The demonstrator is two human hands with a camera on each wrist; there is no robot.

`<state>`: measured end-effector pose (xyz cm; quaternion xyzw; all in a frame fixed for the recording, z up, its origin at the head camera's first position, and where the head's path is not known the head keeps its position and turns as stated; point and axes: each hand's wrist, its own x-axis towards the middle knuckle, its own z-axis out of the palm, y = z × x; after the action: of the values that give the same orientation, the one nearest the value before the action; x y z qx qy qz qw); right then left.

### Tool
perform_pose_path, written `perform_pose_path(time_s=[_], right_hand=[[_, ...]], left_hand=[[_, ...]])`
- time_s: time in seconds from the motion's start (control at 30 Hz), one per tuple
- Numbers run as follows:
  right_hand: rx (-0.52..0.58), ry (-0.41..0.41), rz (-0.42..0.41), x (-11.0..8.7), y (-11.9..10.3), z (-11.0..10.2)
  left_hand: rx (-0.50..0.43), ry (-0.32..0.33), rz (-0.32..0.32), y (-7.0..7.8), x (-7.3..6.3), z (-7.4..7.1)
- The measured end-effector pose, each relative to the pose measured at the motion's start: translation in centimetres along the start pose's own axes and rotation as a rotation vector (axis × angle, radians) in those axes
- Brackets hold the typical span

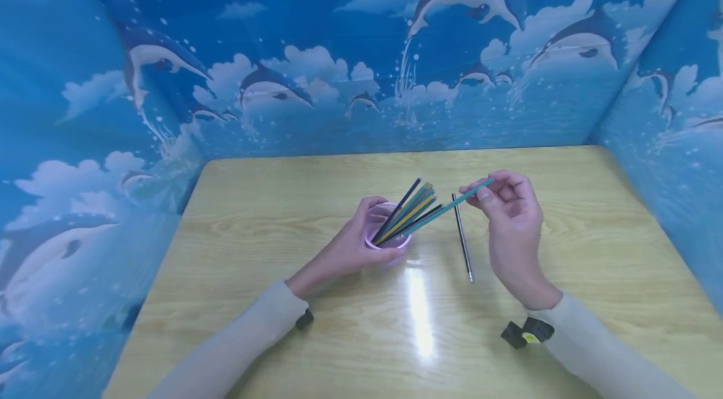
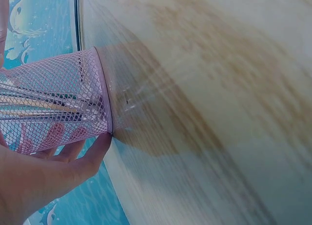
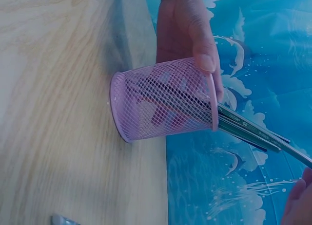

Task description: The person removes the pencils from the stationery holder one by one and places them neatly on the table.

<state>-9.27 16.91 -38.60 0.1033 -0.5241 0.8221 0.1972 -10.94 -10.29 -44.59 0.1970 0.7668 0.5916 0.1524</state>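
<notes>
My left hand (image 1: 351, 242) grips a pink mesh pencil cup (image 3: 146, 122) around its side, with the thumb near the rim in the right wrist view. The cup's base is right at the tabletop. Several pencils (image 1: 415, 207) in black, yellow and teal lean to the right inside it. Between thumb and fingertips, my right hand (image 1: 514, 229) pinches the upper end of a teal-green pencil (image 1: 449, 206), whose lower end reaches into the cup. A dark pencil (image 1: 462, 239) lies on the table between the cup and my right hand.
The wood-grain table (image 1: 254, 217) has blue dolphin-print sheets (image 1: 316, 91) behind it and along both sides. A bright light reflection (image 1: 419, 314) shows on the tabletop in front of the cup. Each wrist carries a small black device (image 1: 531, 331).
</notes>
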Motion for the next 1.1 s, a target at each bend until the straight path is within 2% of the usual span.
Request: perform_pose_path(time_s=[0.1, 0.33, 0.53, 0.73, 1.1], right_hand=[[0.044, 0.015, -0.01, 0.4, -0.5, -0.1], [0.23, 0.016, -0.021, 1.3, -1.3, -0.7], [0.208, -0.032, -0.005, 1.9, -1.7, -1.6], [0.034, -0.057, 0.08, 2.8, -1.7, -2.9], [-0.296, -0.127, 0.338, 5.2, -0.1, -6.4]], left_hand=[[0.005, -0.001, 0.004, 0.0, 0.0, -0.1], [-0.025, -0.011, 0.028, -0.4, 0.1, 0.0], [0.001, 0.002, 0.025, -0.4, 0.2, 0.0], [0.003, 0.003, 0.033, -0.3, 0.4, -0.2], [-0.004, -0.012, 0.017, -0.4, 0.3, 0.0]])
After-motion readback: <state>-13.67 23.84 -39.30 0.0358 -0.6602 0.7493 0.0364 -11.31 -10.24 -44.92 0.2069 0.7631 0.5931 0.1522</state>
